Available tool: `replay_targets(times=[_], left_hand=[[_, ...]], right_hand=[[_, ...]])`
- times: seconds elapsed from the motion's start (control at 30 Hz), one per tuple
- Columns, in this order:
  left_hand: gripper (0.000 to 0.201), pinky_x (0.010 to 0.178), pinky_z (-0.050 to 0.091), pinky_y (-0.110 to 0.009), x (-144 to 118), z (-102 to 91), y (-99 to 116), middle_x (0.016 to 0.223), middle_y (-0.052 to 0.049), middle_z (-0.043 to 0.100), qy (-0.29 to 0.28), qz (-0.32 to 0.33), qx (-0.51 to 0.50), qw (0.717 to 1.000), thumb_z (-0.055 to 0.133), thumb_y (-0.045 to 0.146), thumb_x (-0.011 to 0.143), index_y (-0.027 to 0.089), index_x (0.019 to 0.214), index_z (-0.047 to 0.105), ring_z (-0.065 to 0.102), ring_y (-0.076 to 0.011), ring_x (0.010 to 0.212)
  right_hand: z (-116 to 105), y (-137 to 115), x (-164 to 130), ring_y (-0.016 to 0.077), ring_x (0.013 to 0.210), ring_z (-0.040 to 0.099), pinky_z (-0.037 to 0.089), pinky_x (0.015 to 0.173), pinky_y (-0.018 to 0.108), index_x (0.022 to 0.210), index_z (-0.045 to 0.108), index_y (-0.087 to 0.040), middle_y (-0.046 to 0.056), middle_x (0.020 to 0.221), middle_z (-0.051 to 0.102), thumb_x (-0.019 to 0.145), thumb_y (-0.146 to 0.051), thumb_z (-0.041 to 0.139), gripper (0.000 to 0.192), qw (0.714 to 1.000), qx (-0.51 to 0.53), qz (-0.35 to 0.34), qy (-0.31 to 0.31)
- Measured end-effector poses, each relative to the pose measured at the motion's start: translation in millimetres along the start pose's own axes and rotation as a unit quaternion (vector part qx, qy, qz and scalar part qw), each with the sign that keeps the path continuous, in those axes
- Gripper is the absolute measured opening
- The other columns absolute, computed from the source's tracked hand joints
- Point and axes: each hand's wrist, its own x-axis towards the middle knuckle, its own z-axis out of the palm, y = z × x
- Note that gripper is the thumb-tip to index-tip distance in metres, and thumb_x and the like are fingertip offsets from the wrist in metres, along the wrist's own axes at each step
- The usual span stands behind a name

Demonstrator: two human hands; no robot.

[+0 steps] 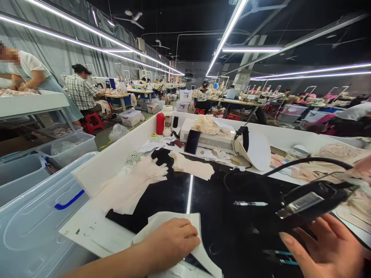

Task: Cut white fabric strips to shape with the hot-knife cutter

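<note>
My left hand (176, 241) rests at the front of the black work surface (226, 227), its bent fingers closed on an off-white sheet-like piece (156, 222). At right, my right hand (327, 247) is open, fingers spread and palm turned up. Just above its fingers is a black corded hand tool (310, 200) with a shiny flat metal part, blurred; I cannot tell its exact kind or whether the fingers touch it. Teal-handled thread snips (282, 257) lie beside my right thumb. A white pen (251, 203) lies beyond them.
Cream fabric pieces lie in a fanned pile (130, 189) and a smaller stack (191, 166). Behind stand a phone (192, 141), a white vented box (208, 139) and a white visor (257, 150). A lidded plastic bin (34, 231) stands left. Co-workers (81, 88) sit and stand beyond.
</note>
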Motion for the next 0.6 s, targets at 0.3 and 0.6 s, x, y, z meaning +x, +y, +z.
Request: replay_targets(times=[0.3, 0.6], left_hand=[[0.017, 0.097, 0.053, -0.029, 15.0, 9.1, 2.1, 0.113, -0.005, 0.073, 0.051, -0.039, 0.0, 0.998, 0.054, 0.008, 0.104, 0.018, 0.113, 0.063, 0.069, -0.0178, 0.106], [0.015, 0.097, 0.054, -0.035, 9.2, 23.0, 6.3, 0.118, -0.008, 0.071, 0.02, -0.074, 0.042, 0.996, 0.054, 0.02, 0.108, 0.017, 0.12, 0.062, 0.068, -0.021, 0.108]], right_hand=[[56.1, -72.1, -3.5, 0.0271, 0.081, 0.074, 0.061, 0.086, 0.046, 0.131, 0.06, -0.026, 0.003, 0.096, 0.075, 0.073, -0.053, 0.084, 0.068, 0.996, 0.077, 0.025, -0.035], [104.2, -88.3, -18.0, 0.0187, 0.07, 0.064, 0.057, 0.068, 0.036, 0.124, 0.055, -0.026, 0.0, 0.09, 0.066, 0.081, -0.039, 0.084, 0.053, 0.977, 0.211, -0.012, -0.007]])
